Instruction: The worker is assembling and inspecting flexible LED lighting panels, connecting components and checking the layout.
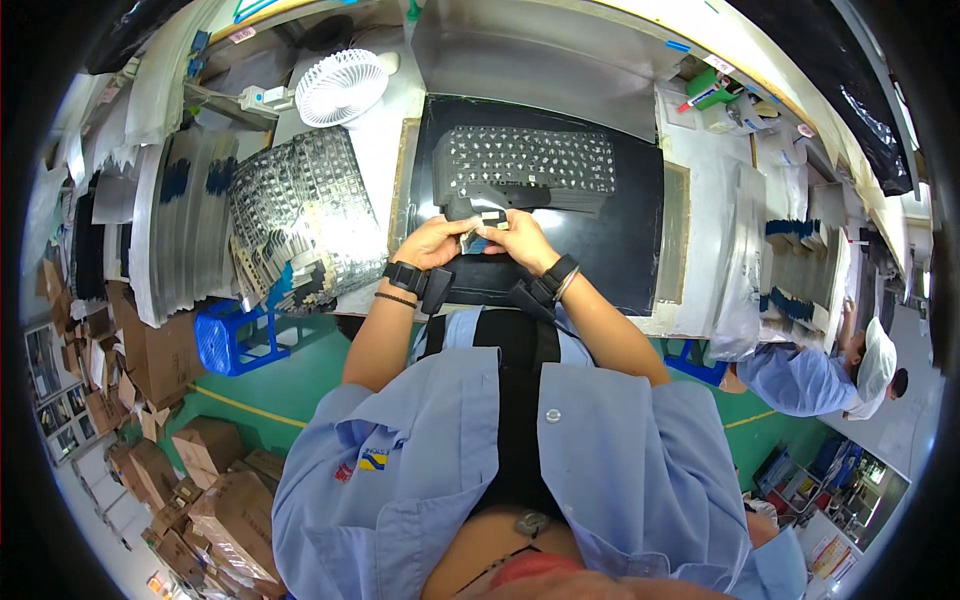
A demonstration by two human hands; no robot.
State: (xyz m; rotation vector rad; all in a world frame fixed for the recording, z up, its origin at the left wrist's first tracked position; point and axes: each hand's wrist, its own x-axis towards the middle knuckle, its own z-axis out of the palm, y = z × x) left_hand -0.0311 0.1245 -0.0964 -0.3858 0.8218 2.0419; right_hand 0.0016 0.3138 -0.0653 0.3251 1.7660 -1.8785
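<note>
Left hand (430, 242) and right hand (520, 243) — fingertips closed — pinch a small pale strip (489, 218). Keyboard membrane sheets (530, 162) lie at 1 o'clock from the hands, on the black mat (610, 265); white fan (342, 88) at 11 o'clock.

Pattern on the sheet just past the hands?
Rows of small whitish marks on a dark sheet; head view shows it best.

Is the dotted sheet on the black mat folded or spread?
Spread: the dotted sheet lies open over the black mat, its rows of pale marks showing with no visible fold.
</note>
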